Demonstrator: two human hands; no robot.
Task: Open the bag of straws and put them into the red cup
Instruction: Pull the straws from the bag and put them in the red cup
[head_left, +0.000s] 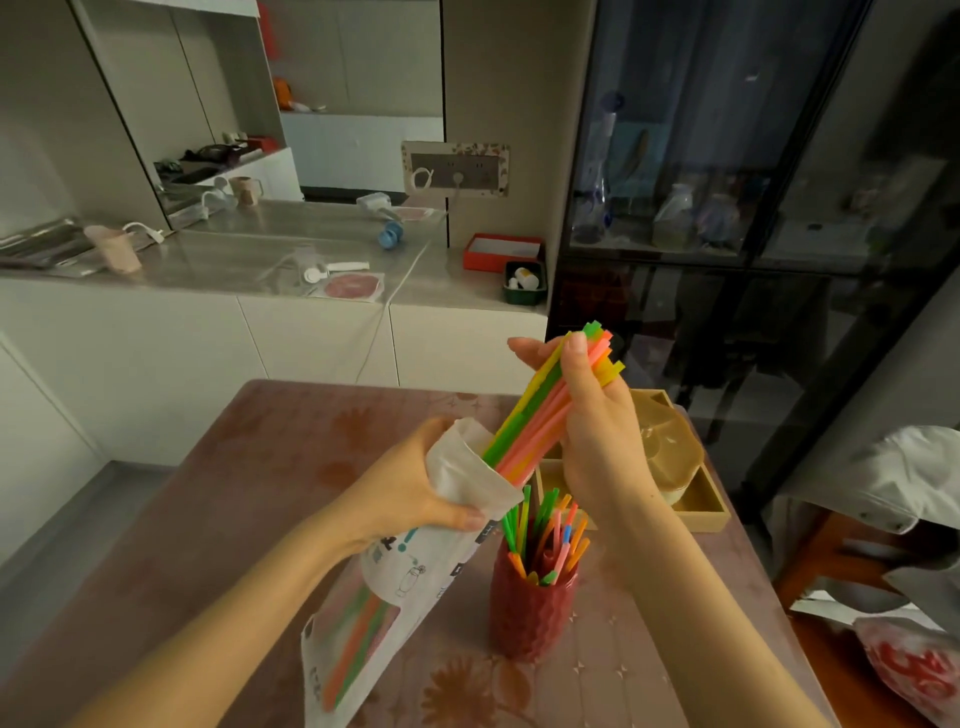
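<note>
My left hand (410, 488) grips the open top of a white printed straw bag (395, 587), held tilted above the table. A bundle of green, pink, orange and yellow straws (540, 415) sticks out of the bag's mouth. My right hand (597, 431) is closed around the upper part of that bundle, its lower ends still inside the bag. More straws show through the bag's clear window low down. The red textured cup (530, 608) stands on the table just below my hands and holds several coloured straws (545, 530) upright.
The table (249, 519) has a floral pinkish cover. A tan wooden tray (701, 506) with a beige lidded dish (670, 441) sits right behind my right hand. A dark glass cabinet (753, 208) stands at the right, a counter (234, 254) beyond, and bags (914, 670) at the table's right.
</note>
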